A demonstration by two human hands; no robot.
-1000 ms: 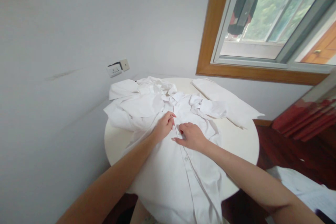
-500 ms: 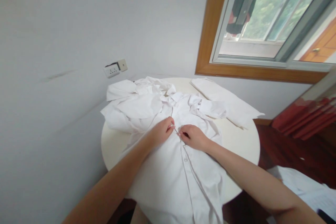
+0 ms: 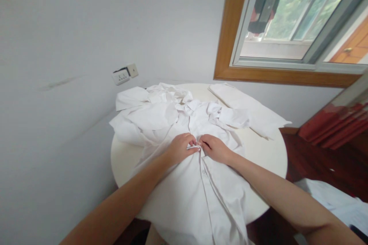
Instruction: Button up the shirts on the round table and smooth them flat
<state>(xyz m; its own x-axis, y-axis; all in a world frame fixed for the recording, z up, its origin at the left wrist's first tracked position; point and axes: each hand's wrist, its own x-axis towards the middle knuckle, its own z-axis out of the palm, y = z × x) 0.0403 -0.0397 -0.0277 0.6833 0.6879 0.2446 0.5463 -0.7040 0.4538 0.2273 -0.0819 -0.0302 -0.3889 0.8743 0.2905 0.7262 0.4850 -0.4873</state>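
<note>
White shirt (image 3: 175, 195) on tabletop (image 3: 270, 160): left hand (image 3: 181, 148), right hand (image 3: 216, 148), grips pinched on placket (image 3: 208, 199); above looks joined, below seems unfastened.

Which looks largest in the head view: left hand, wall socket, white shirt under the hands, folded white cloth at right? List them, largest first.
1. White shirt
2. Folded white cloth
3. Left hand
4. Wall socket
</note>
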